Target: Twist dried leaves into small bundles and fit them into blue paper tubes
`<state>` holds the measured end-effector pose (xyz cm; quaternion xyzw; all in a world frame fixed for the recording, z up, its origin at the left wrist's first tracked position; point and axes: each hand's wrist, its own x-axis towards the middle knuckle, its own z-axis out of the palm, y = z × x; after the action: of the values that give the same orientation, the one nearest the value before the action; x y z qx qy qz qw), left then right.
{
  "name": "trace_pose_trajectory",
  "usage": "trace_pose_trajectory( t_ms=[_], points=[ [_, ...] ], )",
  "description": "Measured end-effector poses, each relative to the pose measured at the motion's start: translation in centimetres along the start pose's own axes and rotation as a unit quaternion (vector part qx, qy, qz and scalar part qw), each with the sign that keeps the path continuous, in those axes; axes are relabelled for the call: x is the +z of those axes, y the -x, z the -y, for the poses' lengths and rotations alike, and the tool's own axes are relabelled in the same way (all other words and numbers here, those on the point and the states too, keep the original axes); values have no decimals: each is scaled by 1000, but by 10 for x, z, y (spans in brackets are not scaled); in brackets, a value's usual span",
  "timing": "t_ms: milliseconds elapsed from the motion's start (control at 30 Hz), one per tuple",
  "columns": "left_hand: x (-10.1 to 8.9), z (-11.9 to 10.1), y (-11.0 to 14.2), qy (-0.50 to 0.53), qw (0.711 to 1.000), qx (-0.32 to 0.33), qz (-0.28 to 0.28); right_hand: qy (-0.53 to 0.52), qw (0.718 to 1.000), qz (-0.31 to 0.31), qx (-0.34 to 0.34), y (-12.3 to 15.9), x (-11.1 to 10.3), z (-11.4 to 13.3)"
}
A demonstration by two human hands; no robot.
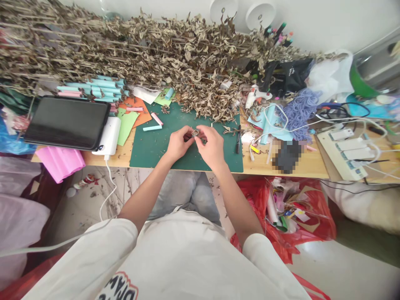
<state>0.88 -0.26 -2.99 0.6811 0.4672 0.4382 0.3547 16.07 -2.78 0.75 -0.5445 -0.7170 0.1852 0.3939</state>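
Observation:
My left hand [179, 144] and my right hand [211, 146] meet over a dark green cutting mat [146, 152]. Pinched between the fingertips of both is a small clump of dried leaves [195, 132], partly hidden by the fingers. Just beyond them lies a large heap of dried leafy stems [175, 54]. On the mat to the left rest a light blue paper roll [152, 128] and a pink-and-white paper roll [157, 119]. A black pen [238, 141] lies along the mat's right edge.
At left, a tablet [67, 123] leans by a white power bank [109, 135], with stacked blue rolls [106, 88] behind. Rightward are a glue gun [258, 96], purple yarn [301, 112] and a power strip [340, 152] with cables. A red bag of scraps [318, 208] stands below.

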Motion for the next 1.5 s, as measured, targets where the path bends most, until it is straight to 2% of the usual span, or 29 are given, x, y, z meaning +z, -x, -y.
trace_pose_trajectory(
  t_ms=[133,233,333,467,733,833,1000,1100,1233,1400,1500],
  points=[
    [1,2,0,-7,1000,-1,-5,-78,995,-13,61,2,5,-4],
    [1,2,0,-8,1000,2,-7,-91,993,-31,69,-1,7,-4],
    [1,2,0,-9,1000,-1,-6,-58,996,-52,40,-5,9,-2],
    [1,0,0,-10,1000,2,-5,-23,999,-42,-13,-6,10,0],
    [-1,-1,0,-19,1000,9,-8,46,997,-28,-60,1,13,-2],
    [0,-1,0,-19,1000,9,-10,51,996,-32,-65,-1,17,-3],
    [0,-1,0,-8,1000,11,-8,19,996,-82,-34,-4,20,-3],
    [0,-1,0,-11,1000,5,-5,12,996,-82,-28,-3,18,-3],
    [0,-1,0,-6,1000,7,-7,63,995,-54,-53,1,12,-2],
    [0,-3,0,7,1000,1,-5,57,992,-88,-63,6,8,-6],
    [0,-3,0,6,1000,-2,-3,68,991,-77,-83,7,9,-9]
  ],
)
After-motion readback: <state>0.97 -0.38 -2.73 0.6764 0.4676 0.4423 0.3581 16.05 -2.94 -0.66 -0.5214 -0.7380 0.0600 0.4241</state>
